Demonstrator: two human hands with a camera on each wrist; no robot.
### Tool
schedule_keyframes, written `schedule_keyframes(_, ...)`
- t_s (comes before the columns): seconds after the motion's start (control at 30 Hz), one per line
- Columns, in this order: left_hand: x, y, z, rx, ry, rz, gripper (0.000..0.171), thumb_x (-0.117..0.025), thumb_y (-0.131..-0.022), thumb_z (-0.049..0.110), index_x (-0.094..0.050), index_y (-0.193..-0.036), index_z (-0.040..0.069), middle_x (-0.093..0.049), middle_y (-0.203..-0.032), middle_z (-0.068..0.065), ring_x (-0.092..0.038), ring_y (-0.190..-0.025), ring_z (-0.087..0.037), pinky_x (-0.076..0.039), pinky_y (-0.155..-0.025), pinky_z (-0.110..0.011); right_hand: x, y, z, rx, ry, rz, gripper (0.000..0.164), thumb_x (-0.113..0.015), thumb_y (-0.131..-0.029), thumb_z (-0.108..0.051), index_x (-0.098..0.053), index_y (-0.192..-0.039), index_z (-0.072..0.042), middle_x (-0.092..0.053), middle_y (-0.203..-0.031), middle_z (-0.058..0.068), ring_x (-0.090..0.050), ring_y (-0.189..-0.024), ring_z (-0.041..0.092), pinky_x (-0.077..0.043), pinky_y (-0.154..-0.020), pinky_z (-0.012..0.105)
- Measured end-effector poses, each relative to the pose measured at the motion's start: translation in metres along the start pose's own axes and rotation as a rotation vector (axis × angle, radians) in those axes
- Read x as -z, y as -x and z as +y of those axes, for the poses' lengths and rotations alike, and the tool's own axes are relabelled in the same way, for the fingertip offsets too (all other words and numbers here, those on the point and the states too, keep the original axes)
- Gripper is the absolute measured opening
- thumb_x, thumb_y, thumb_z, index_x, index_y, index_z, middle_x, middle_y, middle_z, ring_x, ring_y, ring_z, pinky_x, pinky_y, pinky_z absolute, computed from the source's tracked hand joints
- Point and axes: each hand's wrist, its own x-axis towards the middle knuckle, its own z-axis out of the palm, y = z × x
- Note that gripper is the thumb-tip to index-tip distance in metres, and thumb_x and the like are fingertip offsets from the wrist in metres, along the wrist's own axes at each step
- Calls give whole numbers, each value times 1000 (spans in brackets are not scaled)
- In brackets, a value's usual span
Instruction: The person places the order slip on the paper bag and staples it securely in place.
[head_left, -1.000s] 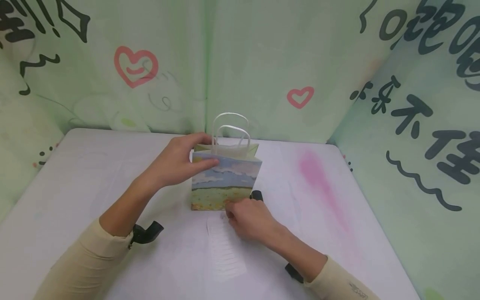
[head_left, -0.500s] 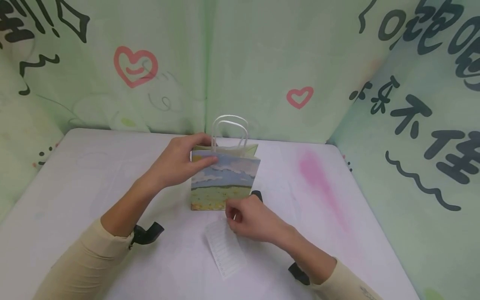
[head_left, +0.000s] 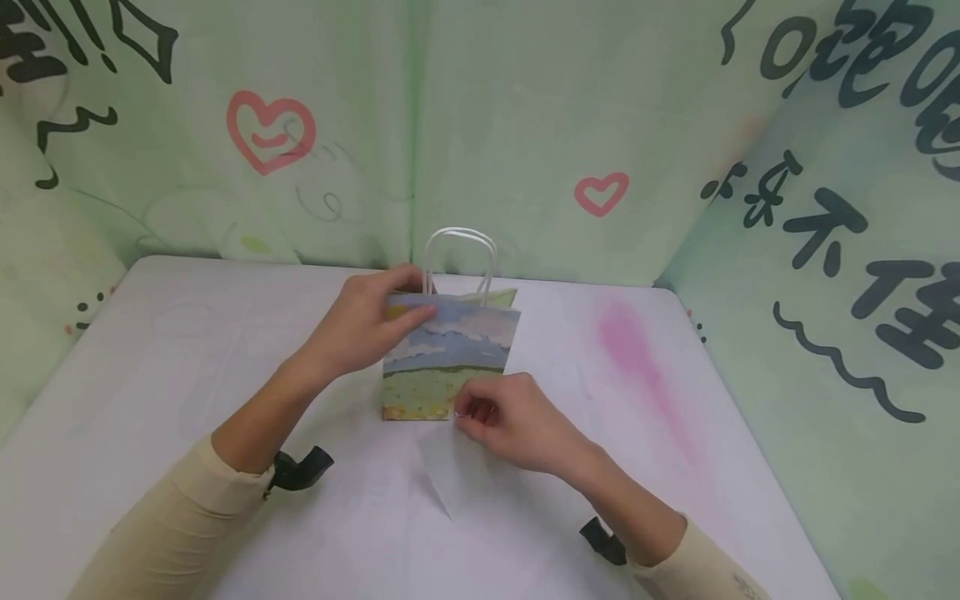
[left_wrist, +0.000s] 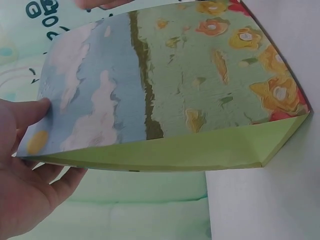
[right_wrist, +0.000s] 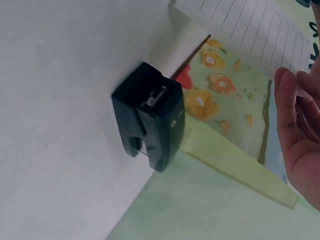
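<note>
A small paper bag (head_left: pixel 442 346) with a sky and flower-field print stands upright on the table, its white handles up. My left hand (head_left: pixel 367 325) grips its upper left edge, thumb on the front and fingers behind. In front of the bag, my right hand (head_left: pixel 517 421) pinches one end of a thin lined paper sheet (right_wrist: pixel 235 25), which hangs pale and hard to make out (head_left: pixel 442 467) in the head view. A small black block-like thing (right_wrist: pixel 150 117) with a notch sits beside the bag's base in the right wrist view; its kind is unclear.
The white table (head_left: pixel 187 367) carries a pink stain (head_left: pixel 630 342) at the right. Green curtains (head_left: pixel 510 125) with drawn hearts and black lettering rise behind and beside it. Black wrist mounts (head_left: pixel 300 469) stick out near both cuffs.
The lined sheet was lying flat on the table; the right hand has raised its end and risen slightly. The left hand has stayed on the bag, whose handles have come closer together.
</note>
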Motion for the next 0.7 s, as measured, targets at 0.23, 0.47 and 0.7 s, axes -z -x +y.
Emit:
schedule_keyframes(0.23, -3, -1, -1, 11, 38, 5, 20, -70, -101, 18, -65, -119, 11, -74, -117, -7, -68, -106, -24, -55, -99, -49, 18, -5, -8, -2, -48, 176, 3, -77, -94, -14, -75, -94, -11, -72, -83, -6, -67, -71, 4, -57, -60, 24)
schedule_keyframes(0.47, -4, -1, -1, 27, 64, -10, 15, -63, -105, 21, -62, -118, 13, -72, -119, -7, -67, -110, -25, -53, -103, -52, 32, -14, -14, -19, 33, 338, 6, -81, -92, -15, -77, -94, -11, -75, -83, -5, -66, -74, 6, -58, -64, 25)
schedule_keyframes(0.7, -6, 0, -1, 48, 79, -16, 15, -58, -107, 23, -61, -116, 12, -71, -123, -9, -65, -116, -28, -51, -105, -56, 40, -24, -18, -21, 73, 399, 6, -80, -92, -14, -78, -94, -9, -77, -84, -1, -66, -70, 9, -58, -63, 26)
